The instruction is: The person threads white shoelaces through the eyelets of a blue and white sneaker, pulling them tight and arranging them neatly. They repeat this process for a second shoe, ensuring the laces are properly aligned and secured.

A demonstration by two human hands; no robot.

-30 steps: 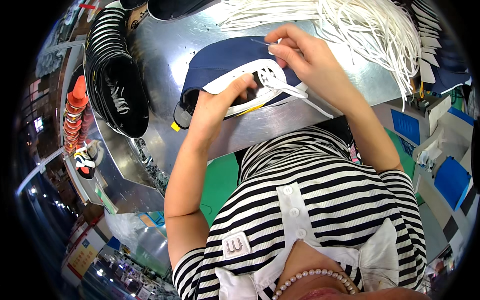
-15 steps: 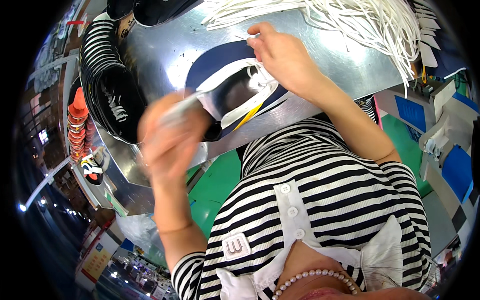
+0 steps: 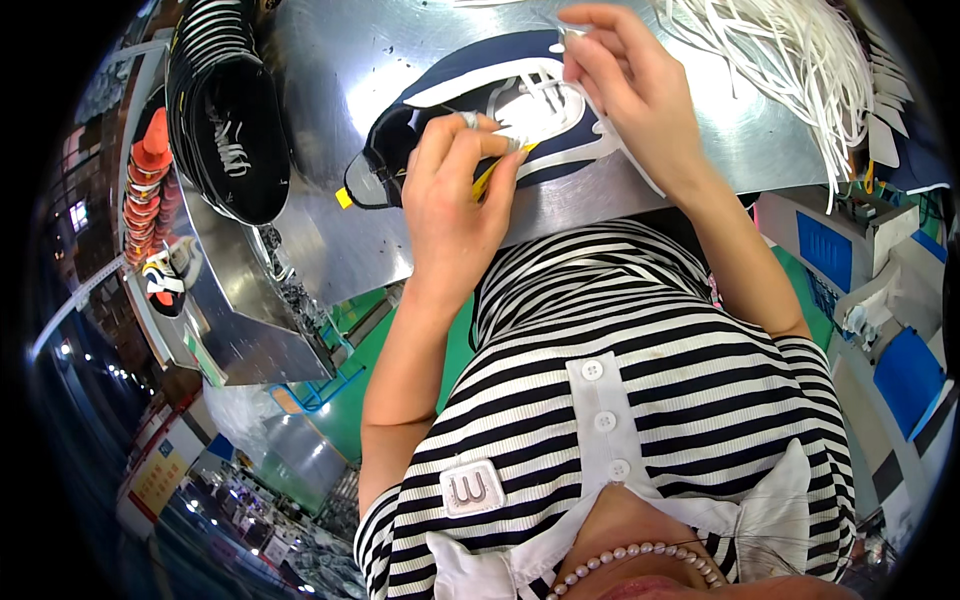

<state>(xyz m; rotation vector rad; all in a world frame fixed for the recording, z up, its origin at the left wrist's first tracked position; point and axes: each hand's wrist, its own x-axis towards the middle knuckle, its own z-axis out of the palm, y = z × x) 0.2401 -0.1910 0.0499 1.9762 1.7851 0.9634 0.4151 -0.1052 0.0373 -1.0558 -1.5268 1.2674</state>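
Note:
On the metal table lies a navy shoe upper [image 3: 470, 70] with white trim and a black lining. White lacing [image 3: 540, 108] crosses its front, and a yellow strip shows along the near side. My left hand [image 3: 450, 190] is closed on the upper beside the lacing, fingers over its opening and thumb at the yellow strip. At the far right of the upper, my right hand [image 3: 640, 105] pinches a thin white shoelace between thumb and fingers. A loose length of white shoelace [image 3: 640, 172] trails below that hand. A yellow tab [image 3: 345, 198] sticks out at the heel end.
A long stack of black shoe uppers [image 3: 235, 150] stands along the table's left side. A heap of white laces [image 3: 790, 80] spreads over the far right and hangs past the edge. Orange-red shoe parts [image 3: 150, 170] and a finished-looking shoe [image 3: 165, 275] sit farther left.
My left hand, blurred at the left before, has moved right onto the upper beside the lacing. My right hand has shifted right and slightly up. The upper's front and heel now show more.

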